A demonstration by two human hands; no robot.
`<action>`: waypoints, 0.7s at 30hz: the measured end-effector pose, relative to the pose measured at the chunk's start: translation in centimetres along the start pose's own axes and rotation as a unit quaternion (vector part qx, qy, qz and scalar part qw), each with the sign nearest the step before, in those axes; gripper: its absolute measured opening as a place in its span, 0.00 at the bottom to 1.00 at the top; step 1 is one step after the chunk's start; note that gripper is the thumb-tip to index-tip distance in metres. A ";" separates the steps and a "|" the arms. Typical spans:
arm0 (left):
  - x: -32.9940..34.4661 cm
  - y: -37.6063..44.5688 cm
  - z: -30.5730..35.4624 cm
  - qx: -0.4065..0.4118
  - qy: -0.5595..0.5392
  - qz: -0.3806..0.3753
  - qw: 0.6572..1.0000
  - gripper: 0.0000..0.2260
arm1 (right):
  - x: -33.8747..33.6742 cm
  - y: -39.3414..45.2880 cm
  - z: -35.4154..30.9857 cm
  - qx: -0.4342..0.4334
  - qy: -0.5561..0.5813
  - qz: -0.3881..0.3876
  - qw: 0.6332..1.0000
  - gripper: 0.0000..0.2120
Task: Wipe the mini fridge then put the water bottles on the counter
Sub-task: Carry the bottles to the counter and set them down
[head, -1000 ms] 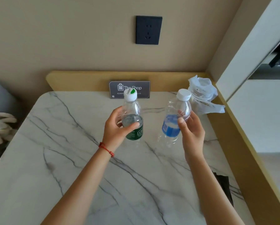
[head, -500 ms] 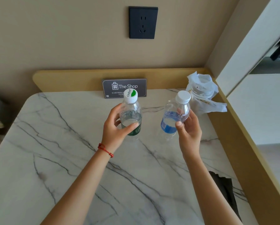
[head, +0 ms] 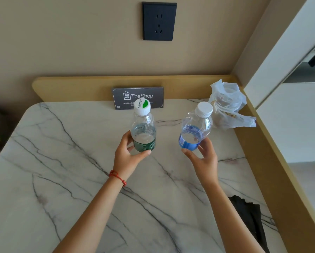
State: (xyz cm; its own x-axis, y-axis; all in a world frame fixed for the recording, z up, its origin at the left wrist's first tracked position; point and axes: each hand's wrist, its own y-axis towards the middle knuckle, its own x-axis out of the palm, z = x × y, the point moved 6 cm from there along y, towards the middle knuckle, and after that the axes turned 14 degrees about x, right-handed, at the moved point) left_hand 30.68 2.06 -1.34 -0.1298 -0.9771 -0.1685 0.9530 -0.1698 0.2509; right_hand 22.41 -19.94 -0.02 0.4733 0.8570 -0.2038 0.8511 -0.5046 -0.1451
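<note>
Both bottles [head: 143, 128] lower in hands [head: 127, 157].

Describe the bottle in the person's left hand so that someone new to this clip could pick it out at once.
Start at the white marble counter with dark veins and find the dark grey "The Shop" sign standing at its back edge. Just in front of it, the left hand holds a clear plastic water bottle with a green label. Unlike the blue-labelled clear bottle beside it, its white cap carries a green leaf mark.

Single head-worn wide-angle view, looking forward and down over the marble counter [head: 61, 179], facing the wall socket [head: 159, 21]; close in.
</note>
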 end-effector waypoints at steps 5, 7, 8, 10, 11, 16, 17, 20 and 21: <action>1.5 1.7 -0.7 -0.008 0.005 0.005 1.000 0.27 | -0.4 1.9 0.0 0.004 -0.010 0.028 1.000 0.22; 2.6 2.7 -0.6 -0.003 0.009 0.002 1.000 0.27 | -0.6 2.8 -0.1 0.002 -0.013 0.045 0.999 0.22; 3.2 3.2 -0.6 0.001 0.010 -0.001 1.000 0.28 | -0.8 3.2 -0.1 0.003 -0.012 0.055 0.998 0.23; 4.4 4.2 -0.5 0.008 0.013 -0.007 1.000 0.28 | -1.3 3.9 -0.2 0.001 -0.011 0.075 0.997 0.24; 5.1 4.5 -0.5 0.012 0.016 -0.011 1.000 0.28 | -1.6 4.1 -0.2 -0.001 -0.011 0.086 0.996 0.25; 8.1 5.3 -0.1 0.034 0.025 -0.035 0.999 0.27 | -3.0 4.3 0.0 -0.008 -0.015 0.104 0.994 0.25; 8.7 5.3 0.0 0.037 0.026 -0.040 0.998 0.28 | -3.2 4.2 0.1 -0.009 -0.013 0.105 0.994 0.26; 10.1 5.2 0.3 0.046 0.030 -0.055 0.997 0.28 | -3.5 4.3 0.2 -0.010 -0.012 0.107 0.994 0.26; 10.5 5.1 0.4 0.048 0.029 -0.058 0.997 0.28 | -3.5 4.3 0.2 -0.009 -0.013 0.107 0.994 0.26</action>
State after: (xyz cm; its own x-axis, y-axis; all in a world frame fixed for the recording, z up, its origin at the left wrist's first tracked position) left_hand 34.09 -9.13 -1.46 -0.2184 -0.9415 -0.2567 0.9018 -0.2953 0.3155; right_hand 24.38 -25.19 -0.16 0.6376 0.7278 -0.2525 0.7363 -0.6721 -0.0778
